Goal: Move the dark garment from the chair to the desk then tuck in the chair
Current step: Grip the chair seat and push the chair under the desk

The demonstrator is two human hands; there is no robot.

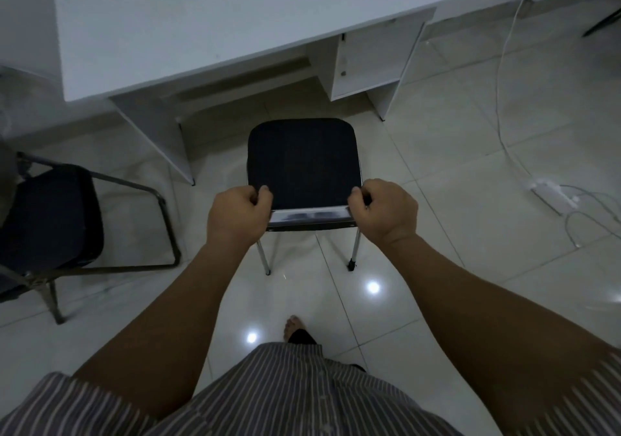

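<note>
A chair [302, 160] with a dark seat and metal legs stands on the tiled floor in front of the white desk [215, 22]. My left hand [237, 215] grips the left end of its backrest top. My right hand [386, 212] grips the right end. The seat is bare and its front edge sits just short of the desk's knee space. No dark garment shows on the chair or on the visible part of the desk.
A second dark chair [50, 217] with a metal frame stands at the left. A white power strip [554, 195] with cables lies on the floor at the right. The desk has an open cabinet [366, 62] on its right side. My bare foot [294, 326] is behind the chair.
</note>
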